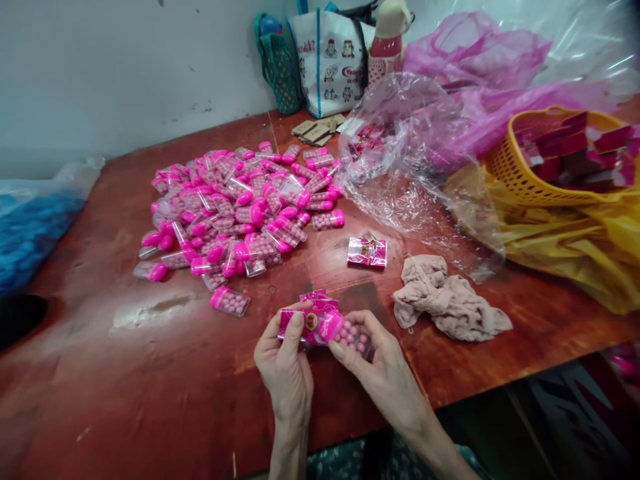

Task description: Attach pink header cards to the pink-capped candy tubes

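Between thumb and fingers, my left hand grips a magenta printed packet whose flap stands up at the back. My right hand pinches a clear container of pink balls, its pink cap pointing left against the packet. Whether the cap is inside the packet or only over its front, I cannot tell. A similar container lies alone to the upper left of my hands. Beyond it spreads a large heap of these pink-capped containers. A flat stack of magenta printed packets rests past my right hand.
A crumpled beige cloth lies to the right. Behind it are clear plastic and a yellow basket of magenta packets on a yellow bag. Bags and a bottle stand along the wall; a blue-filled bag sits left.
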